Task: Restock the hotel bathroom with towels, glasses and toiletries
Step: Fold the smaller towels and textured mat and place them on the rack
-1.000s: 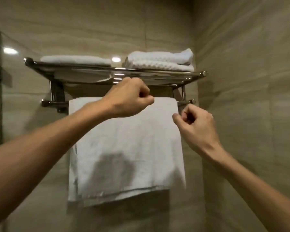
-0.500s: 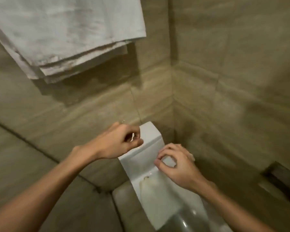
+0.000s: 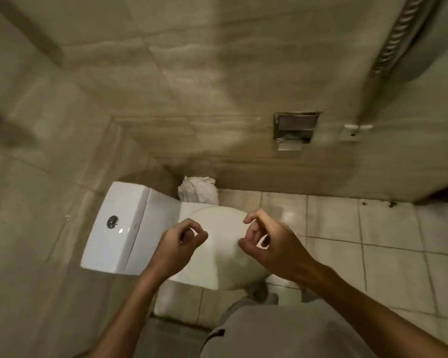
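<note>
Glossy white ceramic-looking toilet [image 3: 124, 244] centre left, shiny metal flush button [image 3: 112, 222] on its tank, smooth beige stone-look wall tiles [image 3: 192, 73] with faint sheen, pale glossy floor tiles [image 3: 393, 228] at right, crumpled soft white bundle [image 3: 198, 190], dull metal recessed holder [image 3: 295, 126], ribbed metal hose [image 3: 398, 34] upper right.

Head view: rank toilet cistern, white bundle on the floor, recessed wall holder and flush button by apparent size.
1. toilet cistern
2. recessed wall holder and white bundle: look alike, bundle partly hidden, so unranked
3. flush button

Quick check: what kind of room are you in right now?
Most likely a tiled bathroom: a white toilet with a flush button on its cistern, and a recessed paper holder in the wall.
</note>
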The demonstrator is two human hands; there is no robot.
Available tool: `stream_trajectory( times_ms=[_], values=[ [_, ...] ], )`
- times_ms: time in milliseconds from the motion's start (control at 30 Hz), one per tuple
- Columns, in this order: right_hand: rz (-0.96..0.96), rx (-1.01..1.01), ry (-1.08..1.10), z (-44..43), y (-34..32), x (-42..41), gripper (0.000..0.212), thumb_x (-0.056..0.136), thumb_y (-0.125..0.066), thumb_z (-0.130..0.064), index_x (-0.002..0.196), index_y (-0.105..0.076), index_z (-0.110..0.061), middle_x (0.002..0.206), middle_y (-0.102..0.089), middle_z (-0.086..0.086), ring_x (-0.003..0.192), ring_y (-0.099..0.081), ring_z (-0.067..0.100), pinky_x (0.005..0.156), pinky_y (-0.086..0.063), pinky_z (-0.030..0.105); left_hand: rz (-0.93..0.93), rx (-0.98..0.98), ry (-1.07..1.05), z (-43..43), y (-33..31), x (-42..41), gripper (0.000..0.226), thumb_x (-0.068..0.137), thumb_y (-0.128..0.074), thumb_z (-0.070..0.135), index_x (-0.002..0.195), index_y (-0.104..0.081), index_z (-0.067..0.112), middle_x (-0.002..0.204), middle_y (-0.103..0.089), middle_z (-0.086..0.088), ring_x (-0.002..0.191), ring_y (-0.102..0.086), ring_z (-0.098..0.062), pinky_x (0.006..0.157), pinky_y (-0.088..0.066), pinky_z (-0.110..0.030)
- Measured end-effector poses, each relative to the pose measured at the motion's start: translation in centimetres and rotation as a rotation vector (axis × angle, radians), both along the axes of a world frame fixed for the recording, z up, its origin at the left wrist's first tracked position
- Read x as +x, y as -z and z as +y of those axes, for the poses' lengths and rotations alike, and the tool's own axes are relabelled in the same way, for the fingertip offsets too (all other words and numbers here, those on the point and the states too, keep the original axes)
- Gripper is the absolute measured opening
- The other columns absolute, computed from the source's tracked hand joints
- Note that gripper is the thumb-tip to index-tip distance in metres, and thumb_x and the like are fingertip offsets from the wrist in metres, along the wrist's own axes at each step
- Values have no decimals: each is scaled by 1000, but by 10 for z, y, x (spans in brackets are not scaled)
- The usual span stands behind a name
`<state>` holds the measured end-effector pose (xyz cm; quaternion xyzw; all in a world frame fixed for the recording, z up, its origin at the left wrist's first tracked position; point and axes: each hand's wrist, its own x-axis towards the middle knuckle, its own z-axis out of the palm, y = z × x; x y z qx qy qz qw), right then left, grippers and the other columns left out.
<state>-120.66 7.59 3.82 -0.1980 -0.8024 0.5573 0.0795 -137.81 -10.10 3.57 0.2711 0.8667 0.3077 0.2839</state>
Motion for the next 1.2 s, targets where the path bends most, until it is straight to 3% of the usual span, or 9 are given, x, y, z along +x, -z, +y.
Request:
stream_trajectory(
  times_ms=[67,167,267,467,600,700,833,967,1200],
  values=[
    [-36,-15,115,16,3,33,27,81,-61,-47,98,-59,-26,79,-60,-10,73,-57,11,64,-50,28,8,16,95,27,6,8,8,89,-72,22,82,-67,21,68,-57,-2,63,-50,-15,59,-41,-23],
    [-99,18,246,44,10,80,12,87,-63,-41,88,-60,-29,81,-58,-13,76,-54,9,67,-48,30,17,-13,215,81,17,24,15,89,-71,27,78,-64,20,57,-43,6,55,-41,-9,56,-36,-28],
    [-110,15,419,74,16,143,13,86,-62,-41,88,-60,-28,76,-56,-10,70,-52,9,61,-45,25,25,-36,414,158,22,68,25,90,-71,32,70,-58,24,52,-39,13,51,-36,-6,55,-33,-28],
    [-131,-15,726,115,26,285,25,77,-58,-50,88,-63,-28,73,-60,-13,71,-60,8,63,-53,28,41,15,947,315,4,224,14,91,-68,36,81,-62,28,68,-61,6,63,-54,-6,67,-49,-33],
    [-126,-95,942,124,41,363,8,84,-72,-28,87,-65,-32,81,-67,-13,78,-64,10,66,-55,32,21,115,1227,383,-13,324,9,92,-66,35,91,-67,26,80,-64,12,73,-57,-3,73,-50,-29],
    [-111,-127,1074,132,52,393,22,85,-73,-17,88,-63,-36,82,-68,-21,79,-65,5,64,-53,20,24,117,1354,418,-8,362,10,94,-64,32,92,-69,25,87,-66,9,82,-61,-7,77,-49,-28],
    [-108,-141,1148,169,58,412,21,85,-73,-16,91,-64,-34,81,-66,-19,79,-64,5,62,-49,15,-41,-40,1389,451,24,371,11,96,-62,27,87,-69,24,87,-69,7,83,-62,-6,76,-49,-26],
    [-72,-128,1124,253,45,430,17,86,-69,-29,102,-63,-29,80,-64,-12,79,-63,6,66,-52,19,-50,-89,1263,494,54,370,16,95,-65,24,80,-67,25,77,-67,9,73,-57,3,66,-41,-10],
    [-136,40,1165,366,8,476,24,87,-64,-46,107,-61,-34,87,-64,-14,82,-60,6,68,-48,17,-1,-212,1299,605,78,364,16,93,-67,32,84,-67,18,88,-67,14,85,-60,-9,73,-45,-19]
  ],
)
